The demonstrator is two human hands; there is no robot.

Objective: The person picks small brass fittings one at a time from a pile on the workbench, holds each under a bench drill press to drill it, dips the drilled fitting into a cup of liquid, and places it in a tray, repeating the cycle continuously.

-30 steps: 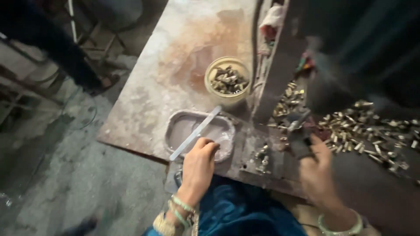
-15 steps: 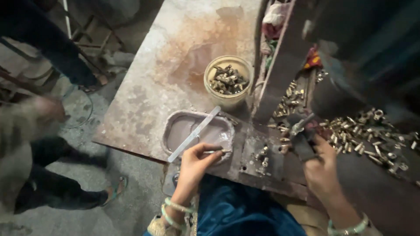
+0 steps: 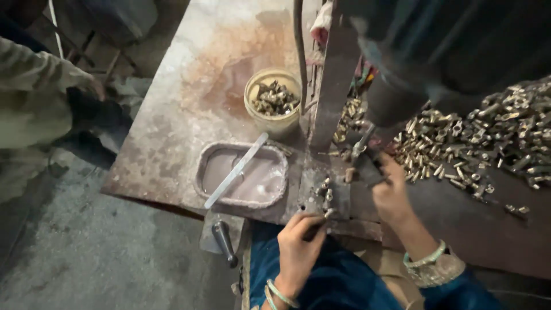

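Note:
My left hand is at the near edge of the metal bench, its fingers pinched on a small dark piece next to a few brass fittings standing on a steel plate. My right hand reaches up under the dark machine head, its fingers closed on a small part at the tool tip. A big heap of loose brass fittings lies to the right of that hand.
A grimy oval tray of milky liquid with a flat stick across it sits left of my hands. Behind it stands a yellow tub of fittings. Another person's sleeve is at far left. A dark handle hangs below the bench.
My left hand has drawn back from the tray to the near edge by the standing fittings. The other person at left has come further into view.

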